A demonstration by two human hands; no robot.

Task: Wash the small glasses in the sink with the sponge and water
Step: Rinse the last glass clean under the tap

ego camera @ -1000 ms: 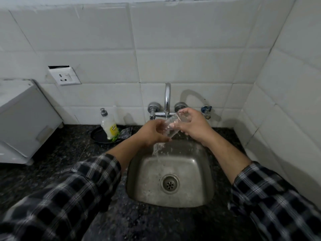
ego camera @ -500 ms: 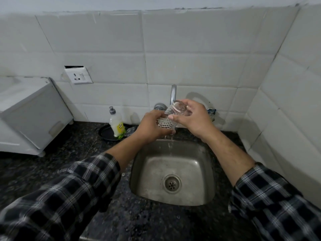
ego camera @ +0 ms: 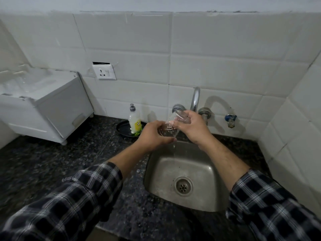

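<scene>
A small clear patterned glass [ego camera: 171, 126] is held tilted above the back edge of the steel sink [ego camera: 205, 199], under the tap [ego camera: 194, 100]. My left hand [ego camera: 152, 134] grips its lower end and my right hand [ego camera: 192, 126] grips its upper end near the rim. A thin thread of water [ego camera: 174, 148] drips from the glass into the sink. No sponge shows in my hands.
A dish soap bottle [ego camera: 134, 121] stands on a black plate [ego camera: 124, 130] left of the tap. A white appliance [ego camera: 45, 105] sits on the dark granite counter [ego camera: 69, 160] at the left. A blue valve [ego camera: 230, 119] sticks out of the tiled wall at the right.
The strong stream running over the glass a second ago has shrunk to a drip. The glass has been turned in both hands and the view has shifted left.
</scene>
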